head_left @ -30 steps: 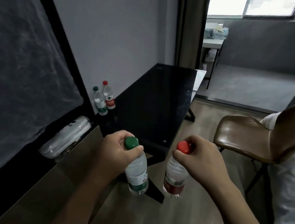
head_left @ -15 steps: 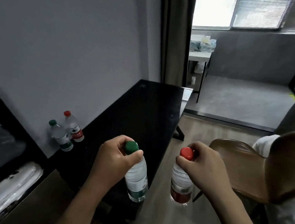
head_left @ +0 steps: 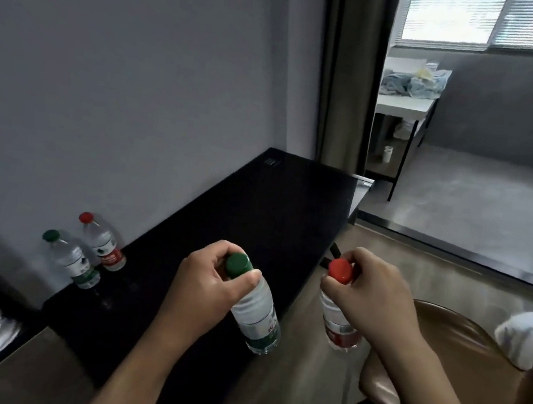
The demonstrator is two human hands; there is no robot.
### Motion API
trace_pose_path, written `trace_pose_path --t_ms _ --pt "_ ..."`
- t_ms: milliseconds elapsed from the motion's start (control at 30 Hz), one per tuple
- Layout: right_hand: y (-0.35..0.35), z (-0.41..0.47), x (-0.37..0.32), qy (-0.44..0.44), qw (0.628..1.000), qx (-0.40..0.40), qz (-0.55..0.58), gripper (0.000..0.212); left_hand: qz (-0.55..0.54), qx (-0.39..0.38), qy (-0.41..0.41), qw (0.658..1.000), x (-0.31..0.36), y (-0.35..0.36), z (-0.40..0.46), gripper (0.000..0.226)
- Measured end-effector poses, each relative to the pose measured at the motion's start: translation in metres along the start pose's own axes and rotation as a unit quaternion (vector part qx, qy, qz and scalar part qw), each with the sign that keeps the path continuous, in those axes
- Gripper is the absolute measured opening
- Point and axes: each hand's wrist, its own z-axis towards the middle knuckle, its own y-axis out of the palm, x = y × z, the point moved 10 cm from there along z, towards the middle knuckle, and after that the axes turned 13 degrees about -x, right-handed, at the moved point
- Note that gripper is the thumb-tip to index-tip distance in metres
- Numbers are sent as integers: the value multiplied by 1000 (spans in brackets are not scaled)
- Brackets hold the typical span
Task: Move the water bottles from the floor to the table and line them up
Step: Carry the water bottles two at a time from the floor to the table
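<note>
Two bottles, one green-capped (head_left: 71,261) and one red-capped (head_left: 104,244), stand at the black bench's (head_left: 257,207) far left by the wall. The left hand (head_left: 205,290) grips a green-capped bottle (head_left: 253,311) over the bench's near edge; the right hand (head_left: 370,298) grips a red-capped bottle (head_left: 339,325) beside a brown chair (head_left: 440,357).
</note>
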Motion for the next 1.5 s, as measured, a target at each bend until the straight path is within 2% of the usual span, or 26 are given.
trace_pose_path --t_ms 200,333,500,667,767,833,900,967,1233,1500 --pt "33 91 11 -11 999 -44 5 19 -5 11 -40 999 -38 0 65 16" --pt "64 151 -9 -21 996 -90 -6 20 15 23 -57 998 -62 -18 109 16" --pt "104 216 -54 -84 986 -144 -30 21 22 77 -64 995 -88 -60 145 22" --pt "148 264 -89 -121 970 -210 -33 21 2 139 -121 983 -131 -95 154 22" --pt "151 275 -89 -119 972 -203 -28 19 19 110 -134 985 -138 -86 152 22" --pt "233 324 -145 -196 932 -298 -57 17 23 226 -217 949 -190 -132 136 22" --pt "240 324 -144 -180 929 -319 -49 16 27 219 -228 948 -199 -132 131 22" --pt "254 326 -152 -208 922 -324 -49 17 40 207 -257 943 -213 -128 122 21" --pt "346 387 -215 -325 856 -400 -45 15 65 280 -358 888 -264 -169 132 18" --pt "439 435 -259 -385 792 -463 -99 19 120 290 -426 848 -334 -218 169 18"
